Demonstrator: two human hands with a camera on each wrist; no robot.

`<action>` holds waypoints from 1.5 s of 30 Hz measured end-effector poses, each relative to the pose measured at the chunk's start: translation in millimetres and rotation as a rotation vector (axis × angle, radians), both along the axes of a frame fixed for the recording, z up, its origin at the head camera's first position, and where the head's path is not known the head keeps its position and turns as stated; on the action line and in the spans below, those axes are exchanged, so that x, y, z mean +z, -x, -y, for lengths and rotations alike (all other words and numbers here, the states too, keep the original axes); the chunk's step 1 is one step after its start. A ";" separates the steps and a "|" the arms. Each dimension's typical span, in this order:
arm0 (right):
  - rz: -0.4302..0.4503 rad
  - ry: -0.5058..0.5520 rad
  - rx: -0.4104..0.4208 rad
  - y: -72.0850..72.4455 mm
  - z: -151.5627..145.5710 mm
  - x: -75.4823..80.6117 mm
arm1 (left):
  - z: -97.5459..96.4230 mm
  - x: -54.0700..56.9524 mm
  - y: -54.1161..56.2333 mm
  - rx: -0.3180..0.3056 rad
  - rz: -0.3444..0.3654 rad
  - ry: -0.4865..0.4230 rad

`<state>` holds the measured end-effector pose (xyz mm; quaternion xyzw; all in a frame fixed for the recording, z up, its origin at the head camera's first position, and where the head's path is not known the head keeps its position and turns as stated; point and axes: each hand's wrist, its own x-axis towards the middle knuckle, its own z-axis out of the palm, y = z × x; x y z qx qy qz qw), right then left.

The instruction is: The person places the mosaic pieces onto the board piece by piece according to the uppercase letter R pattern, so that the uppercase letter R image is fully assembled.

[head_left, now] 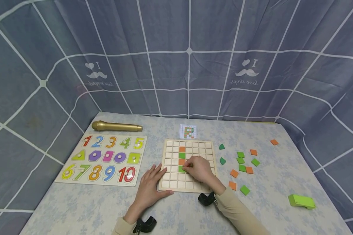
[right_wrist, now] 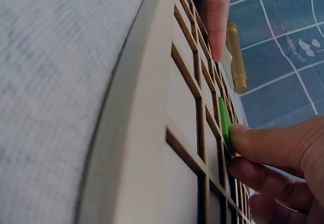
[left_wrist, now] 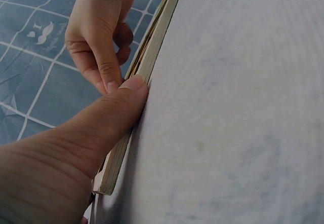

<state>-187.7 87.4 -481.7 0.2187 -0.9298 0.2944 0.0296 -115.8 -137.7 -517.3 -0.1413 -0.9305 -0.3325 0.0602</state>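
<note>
A wooden grid board (head_left: 200, 144) lies flat in the middle of the table. In one column of its cells are an orange square tile (head_left: 182, 149), a green one (head_left: 182, 155) and another orange one below. My right hand (head_left: 198, 168) pinches a green square tile (right_wrist: 224, 120) between thumb and finger; in the right wrist view it sits tilted at a cell beneath those three. My left hand (head_left: 149, 187) rests at the board's lower left corner, its fingers extended along the left side and its thumb (left_wrist: 119, 100) against the near edge.
Loose orange and green square tiles (head_left: 245, 190) and two dark green curved-edge pieces (head_left: 222, 161) lie right of the board. Behind it is a pattern card (head_left: 188, 131). A number puzzle (head_left: 106, 156) and gold microphone (head_left: 117, 126) lie left; a green block (head_left: 301, 201) sits far right.
</note>
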 end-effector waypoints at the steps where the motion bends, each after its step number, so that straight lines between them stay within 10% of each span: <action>1: -0.004 0.003 0.007 -0.2 -0.5 -0.2 | 0.0 -0.1 0.0 0.000 0.002 0.001; 14: 0.039 0.046 0.055 -1.6 -17.3 -0.8 | -0.9 1.0 -1.2 0.008 0.001 0.012; 32: -0.213 0.188 -0.210 -11.2 -105.1 -1.2 | -0.8 1.2 -0.3 0.000 -0.012 -0.009; 45: -0.174 0.140 -0.353 -24.4 -144.7 -4.2 | -1.8 1.4 -0.5 0.009 -0.003 -0.024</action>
